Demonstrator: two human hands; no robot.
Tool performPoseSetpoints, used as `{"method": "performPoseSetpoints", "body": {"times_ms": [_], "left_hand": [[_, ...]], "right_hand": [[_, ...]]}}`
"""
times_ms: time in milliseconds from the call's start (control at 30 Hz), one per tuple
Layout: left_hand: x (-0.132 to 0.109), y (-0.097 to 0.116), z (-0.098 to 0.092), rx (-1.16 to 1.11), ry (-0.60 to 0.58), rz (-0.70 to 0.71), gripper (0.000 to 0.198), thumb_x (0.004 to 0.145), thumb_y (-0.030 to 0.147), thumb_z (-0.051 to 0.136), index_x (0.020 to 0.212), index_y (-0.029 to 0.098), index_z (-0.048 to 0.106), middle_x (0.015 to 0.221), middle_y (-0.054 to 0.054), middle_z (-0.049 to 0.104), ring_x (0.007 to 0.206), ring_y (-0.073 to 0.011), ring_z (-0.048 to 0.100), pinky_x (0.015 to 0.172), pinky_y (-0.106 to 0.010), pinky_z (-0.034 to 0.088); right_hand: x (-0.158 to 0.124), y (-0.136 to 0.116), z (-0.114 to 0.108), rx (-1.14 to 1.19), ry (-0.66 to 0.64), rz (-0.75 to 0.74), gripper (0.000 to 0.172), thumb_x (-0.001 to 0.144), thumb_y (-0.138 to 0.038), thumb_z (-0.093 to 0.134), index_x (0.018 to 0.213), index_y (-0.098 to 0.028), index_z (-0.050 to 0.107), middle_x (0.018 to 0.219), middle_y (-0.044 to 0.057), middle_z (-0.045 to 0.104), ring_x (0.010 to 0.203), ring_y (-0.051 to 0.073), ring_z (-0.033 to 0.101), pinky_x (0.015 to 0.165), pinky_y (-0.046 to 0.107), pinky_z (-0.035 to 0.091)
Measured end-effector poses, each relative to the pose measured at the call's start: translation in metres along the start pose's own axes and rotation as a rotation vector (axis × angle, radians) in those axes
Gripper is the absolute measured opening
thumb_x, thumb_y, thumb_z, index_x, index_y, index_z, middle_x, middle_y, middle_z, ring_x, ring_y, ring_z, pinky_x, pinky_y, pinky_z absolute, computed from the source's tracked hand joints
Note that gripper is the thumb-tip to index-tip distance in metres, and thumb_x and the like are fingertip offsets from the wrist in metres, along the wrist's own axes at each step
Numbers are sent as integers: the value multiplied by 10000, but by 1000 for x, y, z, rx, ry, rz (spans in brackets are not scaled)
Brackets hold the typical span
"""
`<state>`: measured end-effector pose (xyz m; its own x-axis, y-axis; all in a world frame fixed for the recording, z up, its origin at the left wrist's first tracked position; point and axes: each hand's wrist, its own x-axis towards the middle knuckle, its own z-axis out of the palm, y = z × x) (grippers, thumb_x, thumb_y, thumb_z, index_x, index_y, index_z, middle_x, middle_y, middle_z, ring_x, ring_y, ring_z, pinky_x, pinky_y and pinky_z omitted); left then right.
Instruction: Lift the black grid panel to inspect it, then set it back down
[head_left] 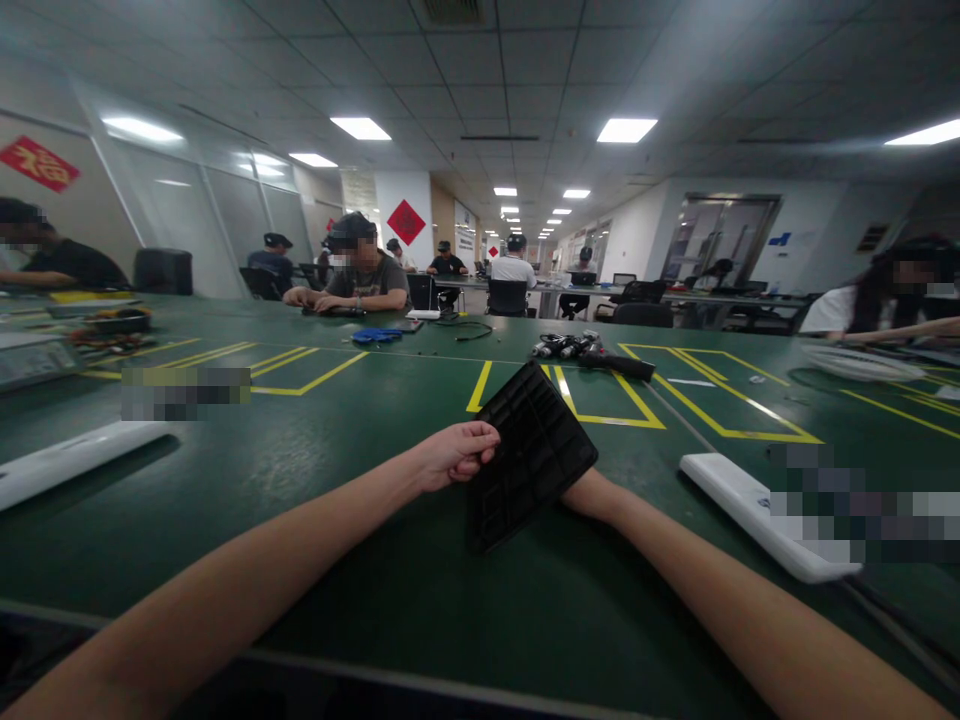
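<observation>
A black plastic panel (pixel 534 455) with a grid of raised ribs is held up, tilted, above the green table. My right hand (pixel 589 494) supports it from behind at the lower right corner; the panel hides those fingers. At the panel's left edge, my left hand (pixel 459 454) is closed with thumb and fingers pinched together in front of the ribbed face. Whatever sits in that pinch is too small or too hidden to make out.
Yellow tape outlines (pixel 622 420) mark the green table (pixel 360 620). Beyond the panel lie bundled black cables (pixel 562 346) and a blue item (pixel 379 335). White long devices (pixel 757 510) rest at either side. A person (pixel 367 265) sits across the table.
</observation>
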<state>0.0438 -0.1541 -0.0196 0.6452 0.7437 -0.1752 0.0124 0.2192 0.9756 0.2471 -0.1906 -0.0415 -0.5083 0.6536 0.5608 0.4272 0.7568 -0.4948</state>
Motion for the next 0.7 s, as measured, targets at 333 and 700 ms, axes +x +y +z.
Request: {"method": "performPoseSetpoints", "body": {"times_ms": [333,700], "left_hand": [[-1,-7,4,761,376,392,310,789,427,466,623,166,461,491,40,443,456,-83,401,454,-194,283],[-2,-3,8,980,386,375,278,801,387,458,625,175,493,568,7,486,551,-128,435,501,-219,272]], "right_hand": [[1,-8,1,-55,8,-12,420,851,-294,402,1252,-182,456,1306,78,470,1200,209,421,1034,368,316],[-1,-1,1,-101,16,-4,407,848,-295,390,1242,-224,462,1298,63,478,1209,209,412,1035,409,307]]}}
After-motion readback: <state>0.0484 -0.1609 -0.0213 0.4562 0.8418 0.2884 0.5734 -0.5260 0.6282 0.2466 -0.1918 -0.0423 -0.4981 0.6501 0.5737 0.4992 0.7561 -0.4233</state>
